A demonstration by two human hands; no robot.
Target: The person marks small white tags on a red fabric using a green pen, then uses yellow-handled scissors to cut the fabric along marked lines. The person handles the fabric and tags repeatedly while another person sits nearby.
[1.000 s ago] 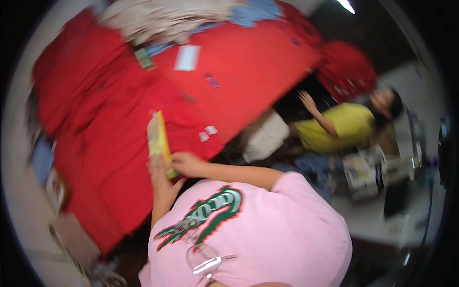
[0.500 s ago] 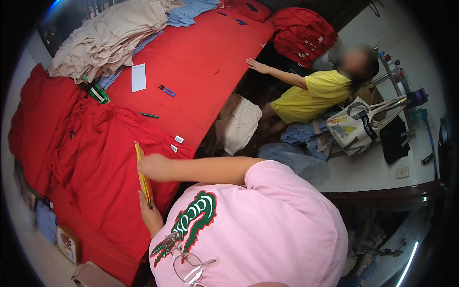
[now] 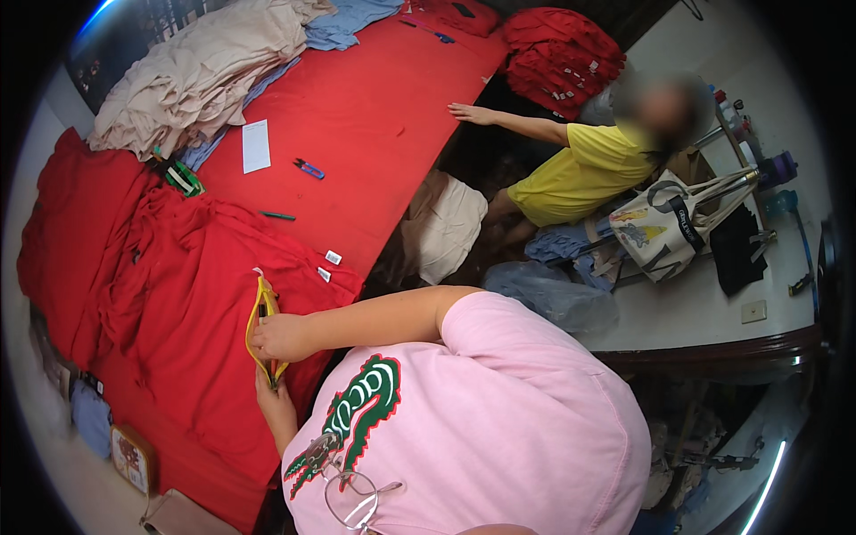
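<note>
A yellow-edged zip pouch [image 3: 250,343] lies over the red cloth in front of me, its mouth spread apart and a dark inside showing. My left hand [image 3: 273,399] grips the pouch's lower end. At the mouth, my right hand [image 3: 283,337] is closed, its fingertips partly inside the pouch. A dark slim item [image 3: 262,312] shows by those fingers, too small to name. Beneath and around both hands spreads the rumpled red fabric [image 3: 178,294], with white tags [image 3: 333,258] at its right edge.
Blue thread snips [image 3: 309,168], a white paper [image 3: 256,146] and a dark green pen [image 3: 277,216] lie on the red-covered table [image 3: 374,125]. Piled beige cloth [image 3: 205,71] sits at the far left. A co-worker in yellow [image 3: 580,178] has a hand at the table's edge.
The pouch has gone from nearly flat to spread apart at its mouth. My right hand, blurred before, is now down at the opening. The co-worker's hand has shifted slightly left.
</note>
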